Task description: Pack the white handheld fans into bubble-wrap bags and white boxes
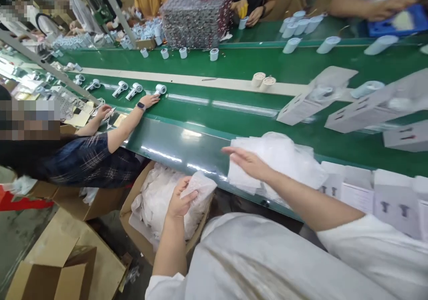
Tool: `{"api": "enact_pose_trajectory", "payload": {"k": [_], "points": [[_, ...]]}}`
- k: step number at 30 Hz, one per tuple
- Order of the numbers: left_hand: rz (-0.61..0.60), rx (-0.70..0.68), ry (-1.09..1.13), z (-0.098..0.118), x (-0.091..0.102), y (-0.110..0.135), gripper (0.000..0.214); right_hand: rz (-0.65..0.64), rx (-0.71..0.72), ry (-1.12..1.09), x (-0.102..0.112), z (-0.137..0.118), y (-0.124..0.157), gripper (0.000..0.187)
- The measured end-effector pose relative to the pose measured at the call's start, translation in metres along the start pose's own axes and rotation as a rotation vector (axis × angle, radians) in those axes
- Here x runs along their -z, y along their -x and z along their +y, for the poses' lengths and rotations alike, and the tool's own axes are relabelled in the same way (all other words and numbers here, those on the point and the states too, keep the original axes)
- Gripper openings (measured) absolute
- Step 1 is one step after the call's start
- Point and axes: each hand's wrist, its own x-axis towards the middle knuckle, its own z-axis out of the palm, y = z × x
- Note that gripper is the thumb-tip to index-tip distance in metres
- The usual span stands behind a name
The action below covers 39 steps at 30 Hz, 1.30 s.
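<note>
Translucent bag (203, 186), one, in left fingers (190, 197), two cream cylinders (268, 84) beyond

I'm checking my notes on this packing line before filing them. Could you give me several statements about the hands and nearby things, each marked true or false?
1. The left hand holds a translucent white wrapper. True.
2. The right hand grips a printed box. False: the right hand is open, close to a white stack.
3. An open carton near the left hand contains a white heap. True.
4. The conveyor surface is red. False: the conveyor surface is green.
5. A co-worker's wrist wears a watch. True.
</note>
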Motion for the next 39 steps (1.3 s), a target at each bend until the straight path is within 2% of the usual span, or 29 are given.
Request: {"api": "enact_pose_trajectory", "payload": {"k": [1, 2, 3, 4, 7, 8, 9, 12, 13, 15, 18, 21, 23, 25, 27, 29, 32, 34, 36, 37, 39], "points": [[-0.076, 0.018, -0.021, 0.006, -0.016, -0.005, 0.050, -0.152, -0.002, -0.157, -0.011, -0.016, 0.003, 0.047], [-0.126, 0.041, -0.044, 0.010, -0.031, -0.010, 0.055, -0.252, -0.018, -0.259, -0.020, -0.027, 0.006, 0.050], [-0.134, 0.057, -0.064, 0.012, -0.043, -0.015, 0.058, -0.274, -0.052, -0.320, -0.027, -0.034, 0.009, 0.048], [-0.092, 0.060, -0.076, 0.012, -0.053, -0.020, 0.060, -0.226, -0.095, -0.356, -0.032, -0.036, 0.011, 0.044], [0.192, 0.005, -0.030, 0.001, -0.067, -0.032, 0.052, 0.184, -0.236, -0.400, -0.036, -0.023, 0.020, 0.034], [0.221, 0.000, 0.006, -0.007, -0.069, -0.034, 0.052, 0.291, -0.258, -0.409, -0.034, -0.014, 0.023, 0.034], [0.183, 0.021, 0.031, -0.016, -0.071, -0.036, 0.054, 0.360, -0.263, -0.406, -0.031, -0.006, 0.025, 0.033], [-0.062, 0.168, -0.051, -0.048, -0.077, -0.041, 0.064, 0.464, -0.220, -0.275, -0.013, 0.019, 0.023, 0.031], [-0.072, 0.212, -0.137, -0.058, -0.080, -0.045, 0.062, 0.486, -0.209, -0.215, -0.004, 0.026, 0.019, 0.031], [0.014, 0.265, -0.316, -0.073, -0.083, -0.056, 0.051, 0.510, -0.227, -0.106, 0.017, 0.042, 0.004, 0.029], [0.116, 0.267, -0.491, -0.080, -0.085, -0.078, 0.037, 0.495, -0.322, -0.007, 0.044, 0.063, -0.028, 0.021], [0.151, 0.241, -0.617, -0.072, -0.086, -0.097, 0.028, 0.433, -0.358, -0.001, 0.056, 0.077, -0.054, 0.019], [0.215, 0.100, -0.728, -0.065, -0.092, -0.106, 0.037, 0.331, -0.337, -0.044, 0.054, 0.080, -0.061, 0.022], [0.275, -0.111, -0.821, -0.060, -0.102, -0.119, 0.060, 0.211, -0.299, -0.096, 0.048, 0.079, -0.059, 0.026], [0.265, -0.200, -0.807, -0.059, -0.113, -0.137, 0.064, 0.106, -0.246, -0.171, 0.043, 0.076, -0.054, 0.032], [0.213, -0.134, -0.719, -0.059, -0.120, -0.159, 0.047, 0.041, -0.218, -0.177, 0.042, 0.073, -0.050, 0.035], [0.227, -0.090, -0.682, -0.056, -0.120, -0.186, 0.033, 0.031, -0.281, 0.068, 0.045, 0.074, -0.054, 0.031], [0.299, -0.127, -0.714, -0.055, -0.115, -0.191, 0.031, 0.066, -0.328, 0.234, 0.047, 0.075, -0.061, 0.026], [0.350, -0.198, -0.796, -0.059, -0.111, -0.184, 0.029, 0.099, -0.332, 0.313, 0.048, 0.074, -0.068, 0.023], [0.331, -0.246, -0.890, -0.065, -0.110, -0.177, 0.031, 0.110, -0.322, 0.347, 0.048, 0.073, -0.070, 0.028], [0.200, -0.301, -1.179, -0.084, -0.111, -0.158, 0.038, 0.125, -0.275, 0.403, 0.050, 0.069, -0.068, 0.050]]}}
